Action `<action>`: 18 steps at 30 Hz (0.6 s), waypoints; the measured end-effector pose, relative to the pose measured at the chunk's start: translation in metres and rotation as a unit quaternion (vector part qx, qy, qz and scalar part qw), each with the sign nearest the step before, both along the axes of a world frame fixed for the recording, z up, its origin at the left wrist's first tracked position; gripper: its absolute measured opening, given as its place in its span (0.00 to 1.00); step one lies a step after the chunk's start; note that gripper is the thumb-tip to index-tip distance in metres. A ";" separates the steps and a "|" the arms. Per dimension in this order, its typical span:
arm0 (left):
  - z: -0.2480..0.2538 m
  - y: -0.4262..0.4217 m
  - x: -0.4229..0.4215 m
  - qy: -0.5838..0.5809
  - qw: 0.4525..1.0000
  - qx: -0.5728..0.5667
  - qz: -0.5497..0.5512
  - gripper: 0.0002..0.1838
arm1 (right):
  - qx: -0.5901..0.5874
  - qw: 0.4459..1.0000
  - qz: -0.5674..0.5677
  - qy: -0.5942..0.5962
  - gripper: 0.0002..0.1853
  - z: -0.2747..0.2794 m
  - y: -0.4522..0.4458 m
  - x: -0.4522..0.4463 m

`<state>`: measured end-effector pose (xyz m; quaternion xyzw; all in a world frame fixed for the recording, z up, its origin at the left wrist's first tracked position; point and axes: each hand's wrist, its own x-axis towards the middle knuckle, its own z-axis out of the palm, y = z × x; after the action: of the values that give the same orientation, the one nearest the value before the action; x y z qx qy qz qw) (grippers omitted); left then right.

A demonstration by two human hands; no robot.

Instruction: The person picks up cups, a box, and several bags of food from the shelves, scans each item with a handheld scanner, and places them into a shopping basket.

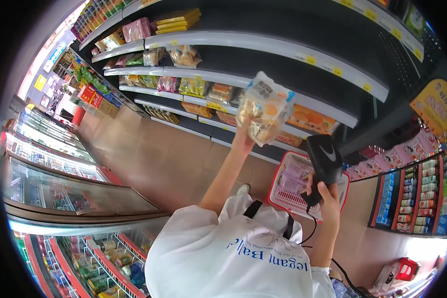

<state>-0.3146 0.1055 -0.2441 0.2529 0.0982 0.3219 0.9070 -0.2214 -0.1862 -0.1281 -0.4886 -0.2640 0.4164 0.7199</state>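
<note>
My left hand (244,135) is closed on the lower left edge of a clear and white snack bag (264,107) with pale yellow pieces inside. The bag is raised in front of the shelves, its printed side towards me. In my right hand (326,194) is a black barcode scanner (325,159), gripped by its handle, with the head pointing up and away. A dark cable hangs from the handle. Below the scanner stands a red and white basket (278,196) with several pink-purple packets (294,176) in it.
Shelves (263,49) with packaged snacks run across the front. An open glass cooler door (84,186) and drink racks (99,263) are at left. Pink packets (390,159) and racks of cans (427,198) stand at right. Tiled floor (154,159) lies between.
</note>
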 end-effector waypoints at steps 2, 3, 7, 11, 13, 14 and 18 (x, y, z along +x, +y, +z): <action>0.014 0.031 -0.009 0.138 0.977 0.026 0.162 0.27 | -0.009 0.999 -0.042 0.027 0.21 0.000 0.007 -0.002; 0.020 0.053 -0.017 0.167 0.969 0.067 0.168 0.29 | -0.005 0.998 -0.049 0.035 0.22 -0.001 0.010 -0.003; 0.062 0.146 -0.018 0.296 0.912 0.169 0.229 0.43 | -0.019 0.996 -0.085 0.028 0.21 0.004 0.030 -0.007; 0.074 0.235 0.004 0.264 0.921 0.215 0.189 0.45 | -0.019 0.991 -0.134 0.013 0.19 0.004 0.065 -0.017; 0.067 0.267 0.019 0.217 0.940 0.221 0.140 0.43 | 0.012 0.992 -0.122 0.027 0.20 -0.003 0.077 -0.018; 0.062 0.279 0.026 0.170 0.955 0.225 0.092 0.42 | 0.014 0.992 -0.126 0.026 0.20 -0.002 0.084 -0.021; 0.058 0.295 0.045 0.166 0.941 0.268 0.123 0.26 | 0.023 0.990 -0.142 0.010 0.20 0.005 0.111 -0.035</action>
<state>-0.2693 0.4005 -0.1862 0.5221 0.1876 0.3992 0.7300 -0.2560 -0.0757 -0.1231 -0.5004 -0.1945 0.3087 0.7851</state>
